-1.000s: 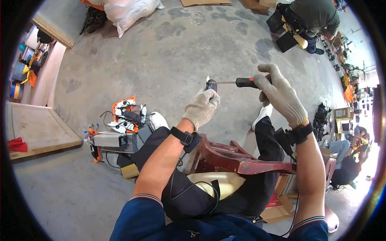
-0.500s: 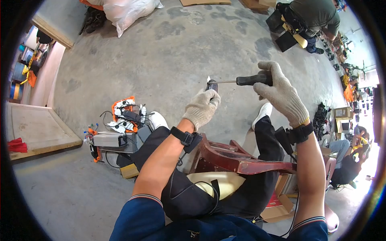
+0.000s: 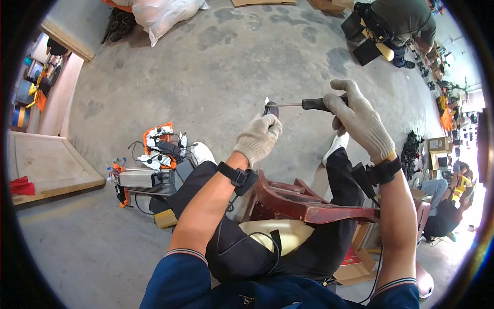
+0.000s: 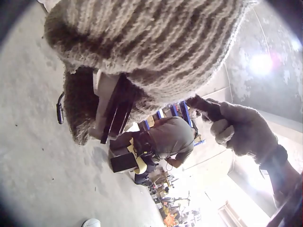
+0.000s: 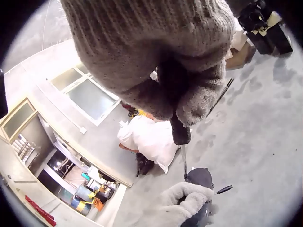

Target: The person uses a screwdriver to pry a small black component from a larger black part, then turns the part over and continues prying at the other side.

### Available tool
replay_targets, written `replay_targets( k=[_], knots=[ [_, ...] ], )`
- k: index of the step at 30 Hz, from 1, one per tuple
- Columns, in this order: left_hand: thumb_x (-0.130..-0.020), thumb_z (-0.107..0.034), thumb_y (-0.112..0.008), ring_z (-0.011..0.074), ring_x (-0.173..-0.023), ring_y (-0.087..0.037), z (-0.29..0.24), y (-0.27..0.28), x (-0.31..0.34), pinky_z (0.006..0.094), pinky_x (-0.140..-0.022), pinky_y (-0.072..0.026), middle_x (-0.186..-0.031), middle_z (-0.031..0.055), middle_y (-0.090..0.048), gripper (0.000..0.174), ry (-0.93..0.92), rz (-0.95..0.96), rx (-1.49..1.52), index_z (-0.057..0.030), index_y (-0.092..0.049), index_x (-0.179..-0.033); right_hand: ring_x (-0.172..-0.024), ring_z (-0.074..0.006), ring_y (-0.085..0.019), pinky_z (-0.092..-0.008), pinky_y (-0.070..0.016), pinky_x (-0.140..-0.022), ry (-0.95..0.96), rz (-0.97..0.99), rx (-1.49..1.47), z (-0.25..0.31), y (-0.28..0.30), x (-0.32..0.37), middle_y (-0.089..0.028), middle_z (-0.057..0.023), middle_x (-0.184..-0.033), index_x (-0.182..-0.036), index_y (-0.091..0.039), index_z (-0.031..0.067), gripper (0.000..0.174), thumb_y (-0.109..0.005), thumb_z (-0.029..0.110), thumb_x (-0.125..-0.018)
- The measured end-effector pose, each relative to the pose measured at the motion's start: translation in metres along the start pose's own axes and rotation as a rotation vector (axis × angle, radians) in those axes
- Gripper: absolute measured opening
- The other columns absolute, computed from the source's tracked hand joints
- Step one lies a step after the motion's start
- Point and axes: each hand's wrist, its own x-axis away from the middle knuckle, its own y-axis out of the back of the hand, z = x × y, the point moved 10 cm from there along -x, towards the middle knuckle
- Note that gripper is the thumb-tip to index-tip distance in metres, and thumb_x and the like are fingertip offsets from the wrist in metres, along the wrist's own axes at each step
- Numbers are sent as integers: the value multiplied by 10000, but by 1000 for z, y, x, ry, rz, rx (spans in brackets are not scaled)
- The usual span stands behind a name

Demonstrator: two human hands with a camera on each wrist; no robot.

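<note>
A small dark part [image 3: 271, 109] with a white tip is gripped in the gloved left hand [image 3: 259, 138]; the right wrist view shows it as a rounded black housing [image 5: 200, 178] with a short black stub at its side. The gloved right hand [image 3: 362, 119] holds a screwdriver by its dark handle [image 3: 315, 104], fingers curled round it. Its metal shaft [image 3: 288, 105] runs level to the left, the tip at the upper end of the part. In the left wrist view the glove [image 4: 147, 47] hides much of the part.
A red wooden chair [image 3: 319, 212] lies between the legs. At left on the floor are a finned metal unit [image 3: 141, 180] and an orange and white piece [image 3: 159, 144] with cables. A white sack [image 3: 167, 15] stands at the top; another person [image 3: 401, 20] bends over at upper right.
The screwdriver handle has turned, its red marking out of sight now, and the right hand's fingers have shifted round it. The left hand and the part have barely moved.
</note>
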Motion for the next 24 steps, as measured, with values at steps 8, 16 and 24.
replay_targets(
  k=[8,16,24],
  knots=[
    [-999,-92,-590,104,-634,-592,3,-5,-2,298,-578,-495,-767,25,-641,103,15,31,60,-41,-679,-992,-742,-163,-678,-316,-571,-669,188,-38,20,1,2,-3,-693,-149,-998,-1385,-479,-44,559,-686,228,-943],
    [-1009,-86,-593,90,-612,-576,14,-13,-7,286,-549,-485,-732,5,-627,99,3,48,93,-34,-673,-983,-715,-155,-675,-310,-563,-630,233,-76,14,-6,3,-5,-700,-127,-924,-1372,-489,-39,542,-682,268,-969],
    [-1009,-117,-611,97,-617,-587,-4,-3,-1,296,-556,-493,-743,20,-637,115,-49,3,48,-32,-685,-984,-725,-159,-682,-314,-564,-659,11,-41,57,-8,1,0,-688,-132,-919,-1379,-484,-28,541,-683,236,-950]
  ],
)
